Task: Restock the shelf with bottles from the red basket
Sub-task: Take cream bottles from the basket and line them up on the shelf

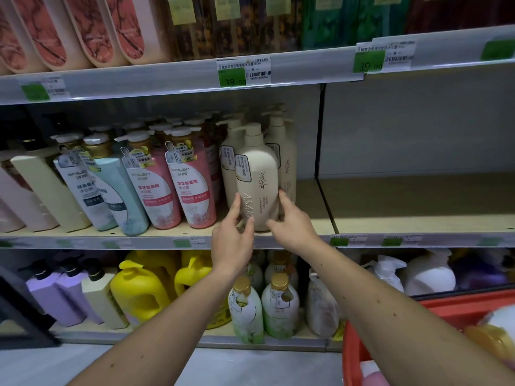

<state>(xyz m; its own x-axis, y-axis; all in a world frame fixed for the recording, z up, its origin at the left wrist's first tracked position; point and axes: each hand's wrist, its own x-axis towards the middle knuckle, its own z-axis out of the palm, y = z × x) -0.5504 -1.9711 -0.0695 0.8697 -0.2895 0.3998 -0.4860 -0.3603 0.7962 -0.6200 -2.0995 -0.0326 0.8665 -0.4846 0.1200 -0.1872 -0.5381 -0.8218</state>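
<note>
Middle shelf (418, 218) – right half bare. Red basket (359, 352) at lower right. Cream pump bottle (257, 174) upright at shelf front edge, beside matching bottles – left hand (232, 240) and right hand (292, 228) grip its base.

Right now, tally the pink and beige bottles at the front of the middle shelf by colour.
Pink bottles: 2
Beige pump bottles: 3, counting the front beige bottle in the grip of the left hand and right hand
Total: 5
Pump tops further back are not counted.
</note>
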